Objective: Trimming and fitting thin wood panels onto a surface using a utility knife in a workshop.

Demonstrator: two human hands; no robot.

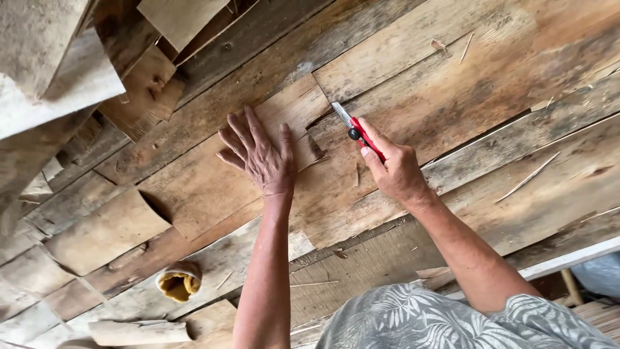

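Two hands: both yours, both on the job.
Small jar [179,282]: one, with yellow stuff inside, near the bottom left, well apart from the work.
Left hand [258,155]: fingers spread, palm flat on the brown sheet [206,187], gripping nothing.
Sheet: one under your palm, lying on the plank table [491,84] among many loose sheets.
Right hand [395,171]: fist wrapped round one red cutter knife [356,131], blade out at the sheet's edge.
Progress: I judge the trimming is underway; I cannot tell how much is left.
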